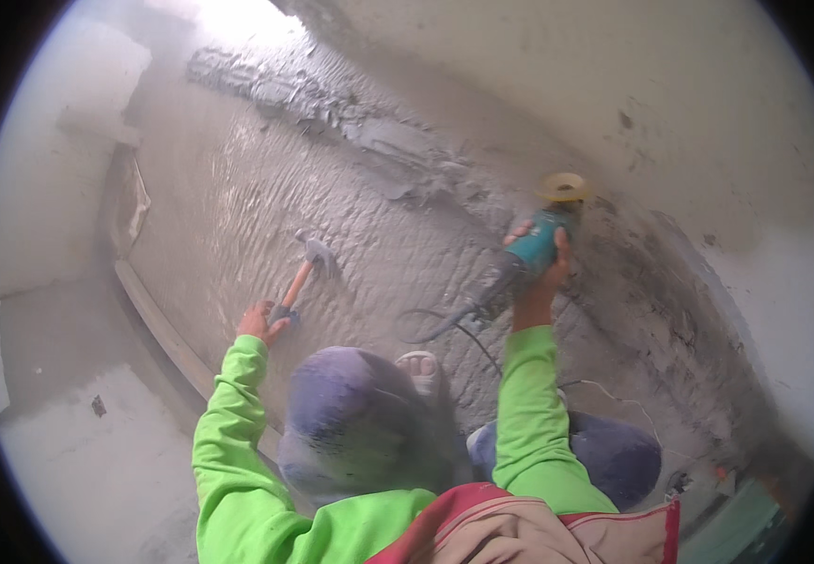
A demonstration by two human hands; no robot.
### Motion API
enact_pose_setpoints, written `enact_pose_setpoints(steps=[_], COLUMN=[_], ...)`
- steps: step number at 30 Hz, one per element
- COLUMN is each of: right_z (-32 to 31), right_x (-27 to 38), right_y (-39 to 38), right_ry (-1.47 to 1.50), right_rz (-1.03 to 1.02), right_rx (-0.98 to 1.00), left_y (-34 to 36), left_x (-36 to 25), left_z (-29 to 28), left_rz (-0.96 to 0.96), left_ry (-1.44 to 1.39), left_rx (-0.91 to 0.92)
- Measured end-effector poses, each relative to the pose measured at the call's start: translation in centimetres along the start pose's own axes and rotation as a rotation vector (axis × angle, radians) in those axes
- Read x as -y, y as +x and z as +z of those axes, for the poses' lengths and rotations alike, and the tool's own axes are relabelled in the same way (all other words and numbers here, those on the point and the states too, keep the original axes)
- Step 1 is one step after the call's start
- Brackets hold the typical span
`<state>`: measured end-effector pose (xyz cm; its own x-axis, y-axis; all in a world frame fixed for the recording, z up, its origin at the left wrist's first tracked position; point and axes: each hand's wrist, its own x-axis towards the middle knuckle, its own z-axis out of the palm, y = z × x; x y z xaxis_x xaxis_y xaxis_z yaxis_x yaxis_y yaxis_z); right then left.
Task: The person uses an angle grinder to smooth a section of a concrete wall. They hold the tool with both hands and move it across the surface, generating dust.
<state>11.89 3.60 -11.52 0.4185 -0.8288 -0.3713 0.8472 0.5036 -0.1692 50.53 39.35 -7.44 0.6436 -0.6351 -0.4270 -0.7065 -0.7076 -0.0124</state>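
My left hand [258,321] grips the orange handle of a hammer [308,265], whose grey head rests on the rough grey cement floor [238,207]. My right hand [546,271] holds a teal angle grinder [531,244]. Its yellowish disc guard [563,186] sits where the floor meets the pale wall [614,75]. A black cord [445,324] trails from the grinder's back end toward my knees. Both arms wear bright green sleeves, and dust hazes the air.
A ridge of broken cement [332,108] runs along the far floor. A long wooden plank [158,329] lies at the left. My knees in blue-grey trousers [351,414] and a sandalled foot [419,368] fill the lower middle. A thin white wire [614,395] lies at the right.
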Motion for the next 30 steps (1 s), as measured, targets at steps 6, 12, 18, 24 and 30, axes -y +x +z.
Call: enact_pose_setpoints(steps=[6,12,18,24,30], right_z=[0.1,0.7,0.9,-0.7,1.6], right_x=[1.1,3.2,5.9,6.8,4.2], right_y=[0.0,-1.7,-1.7,-0.2,0.1], right_ry=[0.181,0.294,0.281,0.299,0.194], right_rz=[0.036,0.005,-0.148,-0.288,-0.49], right_rx=[-0.118,-0.094,-0.118,-0.161,-0.3], left_y=[-1.8,-6.9,-6.8,-1.2,5.1], left_x=[-21.5,-38.0,-45.9,-48.9,-50.1], left_z=[-14.9,-20.4,-16.6,-11.5,-9.4], left_rz=[0.299,0.609,0.583,0.86,0.872], left_ry=[0.0,0.069,0.396,0.313,0.129], left_rx=[0.111,0.218,0.405,0.463,0.74])
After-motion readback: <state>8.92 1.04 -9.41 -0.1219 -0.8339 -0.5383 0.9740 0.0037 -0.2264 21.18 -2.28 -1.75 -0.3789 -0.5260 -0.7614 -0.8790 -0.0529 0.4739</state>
